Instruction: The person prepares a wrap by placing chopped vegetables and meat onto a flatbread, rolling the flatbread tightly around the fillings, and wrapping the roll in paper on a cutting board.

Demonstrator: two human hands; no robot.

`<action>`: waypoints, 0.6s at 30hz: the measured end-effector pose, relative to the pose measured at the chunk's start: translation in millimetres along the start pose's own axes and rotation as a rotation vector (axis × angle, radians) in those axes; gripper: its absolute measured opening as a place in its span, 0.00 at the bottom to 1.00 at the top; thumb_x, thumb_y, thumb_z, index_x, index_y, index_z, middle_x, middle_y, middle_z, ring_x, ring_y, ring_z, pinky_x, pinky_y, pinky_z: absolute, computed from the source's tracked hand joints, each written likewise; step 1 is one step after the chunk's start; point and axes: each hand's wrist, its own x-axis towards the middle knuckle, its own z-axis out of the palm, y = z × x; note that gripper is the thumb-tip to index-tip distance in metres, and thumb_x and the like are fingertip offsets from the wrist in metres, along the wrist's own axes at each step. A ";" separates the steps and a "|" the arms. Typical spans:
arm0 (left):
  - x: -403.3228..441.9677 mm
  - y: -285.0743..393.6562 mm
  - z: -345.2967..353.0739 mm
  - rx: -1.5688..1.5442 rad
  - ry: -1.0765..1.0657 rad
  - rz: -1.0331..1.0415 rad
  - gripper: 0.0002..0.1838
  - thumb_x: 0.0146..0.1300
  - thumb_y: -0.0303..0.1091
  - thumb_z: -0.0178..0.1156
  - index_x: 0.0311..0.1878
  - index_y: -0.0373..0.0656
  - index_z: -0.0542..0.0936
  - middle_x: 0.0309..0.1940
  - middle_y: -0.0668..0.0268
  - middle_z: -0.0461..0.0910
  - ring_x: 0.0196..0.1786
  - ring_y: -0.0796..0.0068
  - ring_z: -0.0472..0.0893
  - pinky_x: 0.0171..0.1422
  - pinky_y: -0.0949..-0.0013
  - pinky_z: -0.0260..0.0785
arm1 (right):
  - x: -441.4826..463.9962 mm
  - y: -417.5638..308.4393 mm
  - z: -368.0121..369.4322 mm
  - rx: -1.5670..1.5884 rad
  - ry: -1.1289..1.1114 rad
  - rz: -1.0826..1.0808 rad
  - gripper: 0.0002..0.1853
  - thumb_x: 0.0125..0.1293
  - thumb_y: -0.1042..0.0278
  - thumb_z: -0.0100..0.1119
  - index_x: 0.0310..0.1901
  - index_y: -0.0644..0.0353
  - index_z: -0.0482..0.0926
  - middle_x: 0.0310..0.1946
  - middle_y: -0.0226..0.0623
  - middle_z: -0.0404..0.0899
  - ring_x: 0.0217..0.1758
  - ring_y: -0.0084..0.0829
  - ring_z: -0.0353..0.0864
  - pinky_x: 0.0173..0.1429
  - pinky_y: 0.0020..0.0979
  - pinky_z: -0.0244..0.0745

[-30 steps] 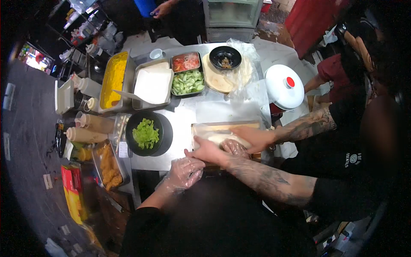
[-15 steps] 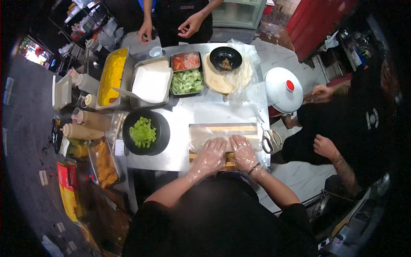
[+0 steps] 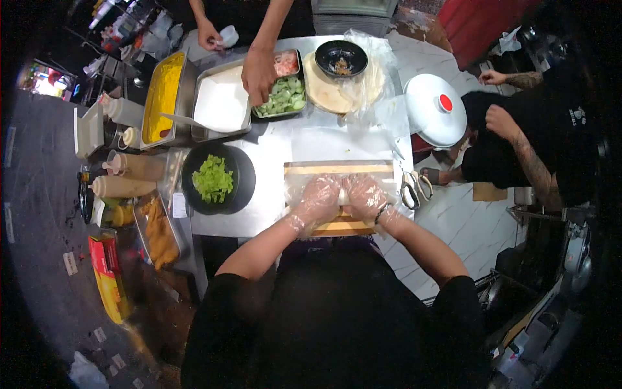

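A striped wooden board (image 3: pixel 343 227) lies at the table's front edge, with a wrap in translucent paper (image 3: pixel 297 188) across it. My left hand (image 3: pixel 319 200) and my right hand (image 3: pixel 367 198), both in clear plastic gloves, are side by side with fingers curled round the wrap. A little of its white surface shows between them. A dark bracelet is on my right wrist. Left of the board stands a black bowl (image 3: pixel 241 180) of green lettuce (image 3: pixel 212 178). White-handled scissors (image 3: pixel 414 189) lie just right of the board.
Across the table, one person's hand (image 3: pixel 259 74) is over the cucumber tray (image 3: pixel 285 97); their other holds a small cup (image 3: pixel 228 36). A white-lidded pot (image 3: pixel 431 104), flatbreads (image 3: pixel 327 91), sauce bottles (image 3: pixel 123 187) and a fried-food tray (image 3: pixel 159 233) surround the workspace. Another person stands at right.
The person at right has withdrawn their hands from the board and stepped back. Both my hands have come together on the wrap. The person opposite has reached in and picked up the cup.
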 end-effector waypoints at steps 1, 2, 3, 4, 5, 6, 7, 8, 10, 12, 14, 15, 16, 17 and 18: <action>0.8 0.1 -1.3 0.022 0.047 0.023 0.17 0.44 0.28 0.64 0.41 0.34 0.80 0.33 0.50 0.82 0.43 0.53 0.82 0.52 0.56 0.74 | 2.5 -0.4 -3.2 -0.018 -0.047 0.030 0.30 0.52 0.55 0.68 0.54 0.62 0.74 0.46 0.50 0.80 0.52 0.49 0.80 0.59 0.47 0.71; 1.7 -0.1 -2.5 0.018 0.037 0.019 0.17 0.44 0.28 0.64 0.41 0.34 0.80 0.33 0.50 0.82 0.43 0.53 0.82 0.52 0.56 0.74 | 4.7 -0.4 -3.4 -0.036 -0.095 0.060 0.29 0.51 0.56 0.68 0.53 0.62 0.74 0.45 0.50 0.81 0.51 0.50 0.80 0.58 0.48 0.72; 2.9 -0.3 -3.5 0.054 -0.068 -0.027 0.21 0.47 0.31 0.66 0.46 0.35 0.79 0.35 0.51 0.82 0.44 0.53 0.83 0.53 0.56 0.75 | 3.3 5.4 1.7 0.036 0.004 0.008 0.28 0.51 0.57 0.68 0.52 0.62 0.75 0.41 0.49 0.82 0.48 0.50 0.81 0.55 0.49 0.73; 3.9 0.7 -6.8 0.092 -0.170 -0.073 0.24 0.50 0.34 0.67 0.51 0.36 0.78 0.38 0.51 0.82 0.45 0.53 0.83 0.54 0.56 0.75 | 4.5 5.2 0.2 0.041 -0.002 0.009 0.28 0.51 0.57 0.68 0.52 0.62 0.75 0.41 0.49 0.82 0.48 0.50 0.81 0.55 0.49 0.73; 2.0 -0.7 -4.8 0.101 -0.118 -0.055 0.22 0.50 0.32 0.65 0.49 0.36 0.78 0.37 0.50 0.82 0.44 0.51 0.83 0.52 0.56 0.76 | 4.8 3.5 -4.6 0.060 -0.031 0.024 0.27 0.51 0.57 0.67 0.51 0.62 0.75 0.40 0.49 0.82 0.47 0.49 0.82 0.55 0.49 0.73; 0.7 -2.3 -3.0 0.097 -0.127 -0.057 0.22 0.50 0.32 0.65 0.49 0.36 0.78 0.37 0.50 0.82 0.44 0.51 0.83 0.52 0.56 0.76 | 5.1 2.3 -9.9 0.079 -0.060 0.040 0.26 0.52 0.58 0.67 0.50 0.62 0.75 0.39 0.49 0.82 0.46 0.49 0.82 0.54 0.49 0.73; 0.3 -3.5 -2.9 0.064 -0.094 -0.046 0.20 0.49 0.31 0.64 0.48 0.35 0.78 0.37 0.50 0.82 0.44 0.51 0.83 0.51 0.55 0.76 | 6.8 3.2 -15.1 0.064 -0.109 0.026 0.26 0.52 0.56 0.68 0.50 0.63 0.75 0.37 0.49 0.82 0.44 0.50 0.82 0.53 0.49 0.73; 0.1 -4.8 -2.8 0.031 -0.061 -0.038 0.19 0.49 0.30 0.64 0.47 0.35 0.78 0.37 0.50 0.82 0.45 0.51 0.82 0.51 0.55 0.76 | 7.1 3.8 -16.2 0.068 -0.113 0.025 0.26 0.52 0.56 0.68 0.50 0.63 0.75 0.37 0.49 0.82 0.44 0.50 0.82 0.53 0.49 0.73; -1.5 -6.4 -3.5 0.027 -0.027 -0.010 0.18 0.48 0.31 0.64 0.44 0.35 0.78 0.36 0.50 0.82 0.44 0.51 0.83 0.50 0.54 0.76 | 6.8 3.6 -16.7 0.004 -0.174 0.053 0.28 0.51 0.53 0.72 0.49 0.60 0.75 0.41 0.45 0.81 0.48 0.45 0.81 0.55 0.43 0.73; -3.0 -5.9 -5.0 0.062 -0.043 -0.028 0.17 0.48 0.31 0.63 0.43 0.35 0.78 0.36 0.50 0.82 0.44 0.52 0.83 0.50 0.54 0.76 | 5.2 4.0 -14.7 -0.008 -0.190 0.066 0.29 0.49 0.52 0.73 0.49 0.61 0.75 0.40 0.46 0.81 0.48 0.45 0.81 0.55 0.43 0.73; -8.2 1.6 -11.7 0.038 0.014 -0.062 0.11 0.48 0.25 0.61 0.37 0.37 0.80 0.32 0.51 0.83 0.41 0.52 0.83 0.49 0.55 0.75 | 1.4 5.3 -13.5 -0.018 -0.096 0.015 0.28 0.49 0.52 0.71 0.46 0.63 0.74 0.34 0.48 0.81 0.42 0.48 0.82 0.50 0.46 0.73; -9.6 1.7 -12.8 0.033 0.026 -0.064 0.11 0.49 0.26 0.60 0.38 0.37 0.80 0.32 0.51 0.83 0.41 0.51 0.83 0.49 0.54 0.75 | 1.0 5.4 -13.3 -0.010 -0.108 0.033 0.27 0.49 0.54 0.72 0.45 0.62 0.75 0.34 0.48 0.81 0.42 0.48 0.81 0.51 0.46 0.73; -10.2 0.5 -12.8 0.030 0.039 -0.066 0.11 0.50 0.26 0.60 0.39 0.37 0.80 0.33 0.51 0.83 0.41 0.51 0.83 0.49 0.54 0.75 | 0.2 6.5 -11.6 -0.009 -0.110 0.031 0.27 0.49 0.54 0.72 0.45 0.62 0.75 0.34 0.48 0.81 0.42 0.48 0.81 0.51 0.46 0.73; -10.4 -2.5 -9.0 0.063 0.041 -0.063 0.11 0.50 0.27 0.60 0.38 0.37 0.81 0.33 0.50 0.83 0.40 0.51 0.83 0.48 0.54 0.75 | -1.4 8.5 -9.5 -0.004 -0.080 0.021 0.26 0.49 0.54 0.72 0.45 0.62 0.75 0.34 0.48 0.81 0.43 0.47 0.81 0.51 0.46 0.73; -10.0 -4.8 -7.4 0.062 0.041 -0.065 0.11 0.50 0.27 0.60 0.38 0.37 0.81 0.33 0.50 0.83 0.40 0.51 0.83 0.48 0.54 0.75 | -2.2 10.3 -7.9 0.003 -0.050 0.012 0.26 0.49 0.55 0.72 0.44 0.62 0.75 0.35 0.48 0.81 0.43 0.47 0.81 0.51 0.45 0.73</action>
